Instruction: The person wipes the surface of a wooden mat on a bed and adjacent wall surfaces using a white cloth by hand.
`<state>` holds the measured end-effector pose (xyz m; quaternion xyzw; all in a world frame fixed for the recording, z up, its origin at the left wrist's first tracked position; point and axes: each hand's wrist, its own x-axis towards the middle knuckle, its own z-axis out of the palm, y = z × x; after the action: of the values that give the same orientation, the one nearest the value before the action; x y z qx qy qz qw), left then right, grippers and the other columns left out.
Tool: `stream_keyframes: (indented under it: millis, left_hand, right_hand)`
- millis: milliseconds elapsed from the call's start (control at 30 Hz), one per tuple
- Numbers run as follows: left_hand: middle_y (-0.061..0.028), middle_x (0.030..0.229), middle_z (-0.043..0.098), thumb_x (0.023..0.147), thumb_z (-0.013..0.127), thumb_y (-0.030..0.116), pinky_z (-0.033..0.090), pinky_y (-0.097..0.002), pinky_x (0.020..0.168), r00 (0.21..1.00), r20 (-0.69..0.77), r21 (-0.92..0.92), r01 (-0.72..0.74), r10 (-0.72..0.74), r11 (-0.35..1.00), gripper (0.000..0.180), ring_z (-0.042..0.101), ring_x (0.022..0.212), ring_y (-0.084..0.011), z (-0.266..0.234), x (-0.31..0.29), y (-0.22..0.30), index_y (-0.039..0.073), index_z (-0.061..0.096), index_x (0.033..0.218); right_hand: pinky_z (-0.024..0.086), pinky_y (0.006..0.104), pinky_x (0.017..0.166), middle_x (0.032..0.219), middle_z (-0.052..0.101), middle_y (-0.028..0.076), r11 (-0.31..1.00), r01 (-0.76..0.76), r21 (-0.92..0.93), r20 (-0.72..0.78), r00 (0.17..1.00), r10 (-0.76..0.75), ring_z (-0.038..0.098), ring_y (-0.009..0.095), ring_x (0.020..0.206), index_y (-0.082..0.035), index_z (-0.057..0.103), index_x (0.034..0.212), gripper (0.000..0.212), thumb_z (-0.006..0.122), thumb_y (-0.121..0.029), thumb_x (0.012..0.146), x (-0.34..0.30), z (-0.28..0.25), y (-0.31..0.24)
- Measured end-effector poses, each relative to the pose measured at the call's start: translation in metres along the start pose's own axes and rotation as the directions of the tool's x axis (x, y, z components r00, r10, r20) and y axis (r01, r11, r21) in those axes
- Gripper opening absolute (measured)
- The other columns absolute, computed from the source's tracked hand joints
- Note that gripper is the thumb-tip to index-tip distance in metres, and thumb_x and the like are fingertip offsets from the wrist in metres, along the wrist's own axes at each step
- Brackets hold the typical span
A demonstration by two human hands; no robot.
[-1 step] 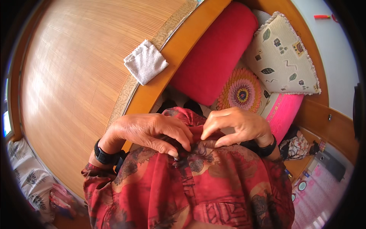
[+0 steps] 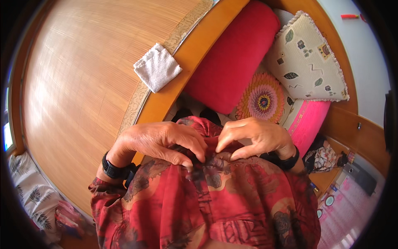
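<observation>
A red shirt or blouse [image 2: 244, 195] with dark flower prints covers my front. My left hand [image 2: 166, 141] is closed on its front edge, thumb and bent fingers gathering the cloth near the middle. Just to the right, my right hand [image 2: 259, 139] pinches the same garment, its fingertips and thumb at the fabric. Only a narrow gap parts the two hands. What lies under the fingertips, such as a button, is hidden. Each wrist wears a black band; the left band [image 2: 116, 168] shows most.
A wooden bed edge [image 2: 203, 45] borders a bamboo mat [image 2: 83, 70] on the left. Across that border lies a folded white towel [image 2: 157, 68]. At the right are a red cushion [image 2: 236, 58], a cream pillow [image 2: 309, 62] and a round-patterned seat cover [image 2: 264, 101].
</observation>
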<state>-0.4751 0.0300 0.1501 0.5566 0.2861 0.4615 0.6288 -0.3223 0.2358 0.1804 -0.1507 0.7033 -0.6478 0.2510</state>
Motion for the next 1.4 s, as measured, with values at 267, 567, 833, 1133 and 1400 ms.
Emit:
stream_keyframes:
  millis: [267, 567, 833, 1133, 1400]
  left_hand:
    - [-0.0094, 0.098, 0.059, 0.085, 0.056, 0.021, 0.041, -0.0302, 0.083, 0.988, -0.069, -0.103, 0.134, -0.142, 0.986, 0.026, 0.054, 0.094, -0.0213, -0.011, 0.011, -0.012, 0.001, 0.058, 0.102]
    - [-0.0089, 0.098, 0.059, 0.083, 0.058, 0.016, 0.04, -0.0338, 0.086, 0.959, -0.108, -0.043, 0.26, -0.263, 0.965, 0.022, 0.053, 0.096, -0.0232, -0.006, 0.022, -0.04, 0.003, 0.06, 0.101]
    - [-0.0101, 0.101, 0.059, 0.081, 0.058, 0.009, 0.039, -0.0351, 0.086, 0.975, -0.156, 0.108, 0.178, -0.16, 0.978, 0.02, 0.053, 0.099, -0.0251, 0.004, 0.03, -0.037, 0.002, 0.06, 0.099]
    - [-0.0118, 0.101, 0.06, 0.081, 0.054, 0.004, 0.042, -0.0345, 0.084, 0.945, -0.244, 0.084, 0.243, -0.216, 0.966, 0.022, 0.055, 0.097, -0.0251, 0.022, 0.023, -0.038, 0.001, 0.059, 0.102]
    - [-0.0117, 0.102, 0.06, 0.082, 0.053, 0.002, 0.042, -0.0341, 0.085, 0.926, -0.278, 0.016, 0.27, -0.255, 0.963, 0.022, 0.055, 0.098, -0.0249, 0.022, 0.017, -0.036, 0.001, 0.059, 0.103]
  right_hand:
    - [0.046, 0.0335, 0.07, 0.087, 0.06, 0.01, 0.956, -0.279, -0.091, -0.101, 0.958, 0.27, 0.059, 0.023, 0.081, -0.005, 0.059, 0.096, 0.024, 0.059, -0.021, 0.079, -0.003, 0.0, 0.039]
    - [0.046, 0.0337, 0.066, 0.084, 0.062, 0.01, 0.937, -0.349, -0.007, -0.017, 0.937, 0.348, 0.059, 0.024, 0.076, -0.005, 0.059, 0.091, 0.021, 0.056, -0.021, 0.079, -0.004, 0.011, 0.069]
    - [0.045, 0.0364, 0.065, 0.077, 0.058, 0.011, 0.853, -0.476, -0.215, -0.458, 0.82, 0.342, 0.058, 0.029, 0.073, -0.004, 0.056, 0.079, 0.014, 0.053, -0.018, 0.077, -0.018, 0.0, 0.092]
    - [0.046, 0.0346, 0.067, 0.083, 0.057, 0.01, 0.941, -0.309, -0.142, -0.229, 0.935, 0.272, 0.057, 0.026, 0.075, -0.011, 0.059, 0.097, 0.021, 0.056, -0.018, 0.078, -0.019, 0.012, 0.113]
    - [0.047, 0.037, 0.064, 0.079, 0.056, 0.006, 0.922, -0.208, -0.327, -0.105, 0.977, 0.183, 0.057, 0.025, 0.074, -0.014, 0.057, 0.092, 0.015, 0.056, -0.019, 0.078, 0.002, 0.013, 0.117]
